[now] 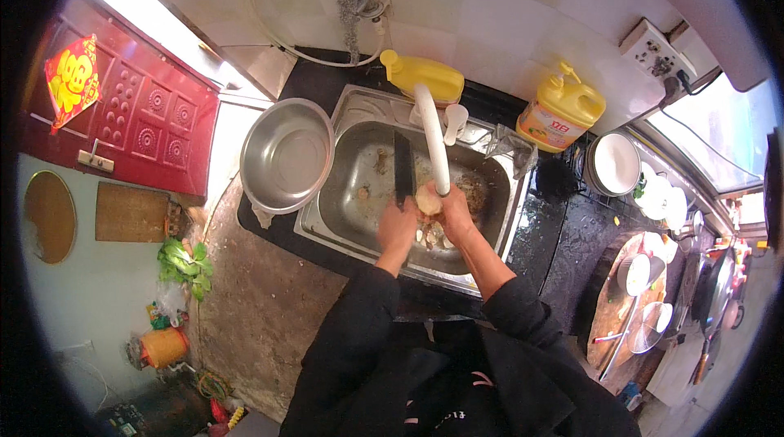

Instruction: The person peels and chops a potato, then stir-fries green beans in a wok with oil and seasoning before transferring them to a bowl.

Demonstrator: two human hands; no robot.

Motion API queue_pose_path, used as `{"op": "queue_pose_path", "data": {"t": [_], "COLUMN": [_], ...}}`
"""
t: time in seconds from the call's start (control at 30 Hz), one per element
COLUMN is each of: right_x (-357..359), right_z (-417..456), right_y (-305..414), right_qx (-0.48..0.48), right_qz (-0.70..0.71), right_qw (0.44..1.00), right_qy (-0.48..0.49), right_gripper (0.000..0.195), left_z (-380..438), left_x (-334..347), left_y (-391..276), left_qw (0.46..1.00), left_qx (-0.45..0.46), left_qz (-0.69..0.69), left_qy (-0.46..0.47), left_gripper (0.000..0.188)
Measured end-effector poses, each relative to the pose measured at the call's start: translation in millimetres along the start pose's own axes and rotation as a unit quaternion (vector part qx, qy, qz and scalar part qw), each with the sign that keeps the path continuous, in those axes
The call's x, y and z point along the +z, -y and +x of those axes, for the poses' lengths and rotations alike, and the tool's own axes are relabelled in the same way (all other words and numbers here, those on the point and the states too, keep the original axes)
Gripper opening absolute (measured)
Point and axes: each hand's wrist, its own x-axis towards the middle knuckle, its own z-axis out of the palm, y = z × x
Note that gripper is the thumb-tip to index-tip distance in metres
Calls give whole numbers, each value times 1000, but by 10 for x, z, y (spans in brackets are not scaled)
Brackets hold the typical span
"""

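Note:
Both hands are over a stainless steel sink (355,149). My left hand (397,230) grips the handle of a dark-bladed knife (403,164), whose blade points away from me. My right hand (456,213) holds a pale, round peeled piece of food (428,199), close beside the knife's handle end. The white faucet spout (433,137) reaches down to my right hand. Below the hands, pale pieces and peelings (432,235) lie in the basin, and brown scraps are scattered on its bottom.
A steel bowl (288,155) stands left of the sink. Behind it are a yellow bottle (429,78) and, farther right, a yellow pump jug (560,112). Stacked bowls (615,164) and a round wooden board (603,320) with a strainer (646,330) are on the right.

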Motion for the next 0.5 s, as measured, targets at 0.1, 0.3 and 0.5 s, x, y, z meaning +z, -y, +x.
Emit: {"op": "queue_pose_path", "data": {"t": [0.1,0.3,0.5], "right_x": [-92,-168,-104], "right_z": [1,-11,-240], "right_y": [75,-487,-446], "right_qx": [217,140,141], "right_qz": [340,321,443], "right_qw": [915,932,878], "right_qy": [22,-95,-115], "right_gripper": [40,37,38], "left_z": [-139,-432,-597], "left_x": [-238,-193,-5], "left_y": [243,647,448], "left_qw": [995,928,843], "left_qx": [78,334,498], "left_qz": [59,156,172], "left_qy": [3,-59,-110], "left_gripper": [41,16,17]}}
